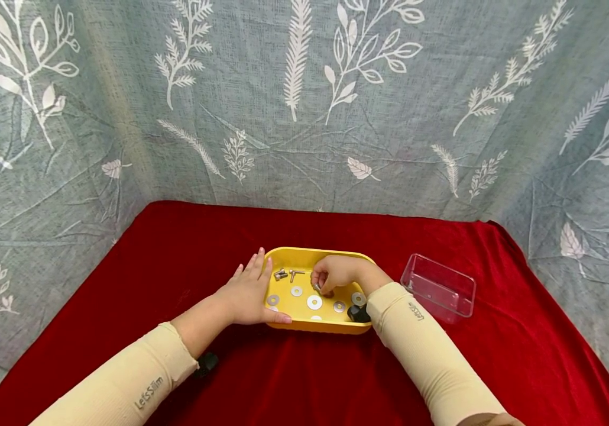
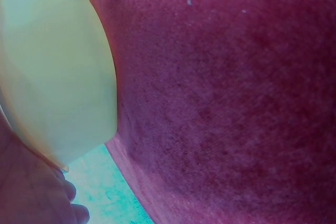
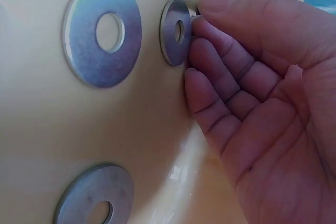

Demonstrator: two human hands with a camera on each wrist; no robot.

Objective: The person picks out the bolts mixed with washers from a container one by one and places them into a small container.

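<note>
A yellow tray (image 1: 288,324) holds several metal washers (image 1: 314,302) and a few small screws (image 1: 281,274). My left hand (image 1: 248,293) rests on the tray's left end, fingers straight and spread along the rim, thumb over the front edge. In the left wrist view, part of that hand (image 2: 37,187) shows beside the tray's outer wall (image 2: 63,66). My right hand (image 1: 336,272) reaches inside the tray with curled fingers. Close up, the right hand (image 3: 257,87) pinches the edge of a small washer (image 3: 173,30), which stands tilted at the fingertips. A larger washer (image 3: 105,32) lies beside it.
A clear plastic box (image 1: 437,290) stands right of the tray, near the right forearm. Red cloth (image 1: 203,236) covers the table, and a patterned grey curtain (image 1: 262,106) hangs behind it. Black wrist devices (image 1: 359,313) sit at both wrists.
</note>
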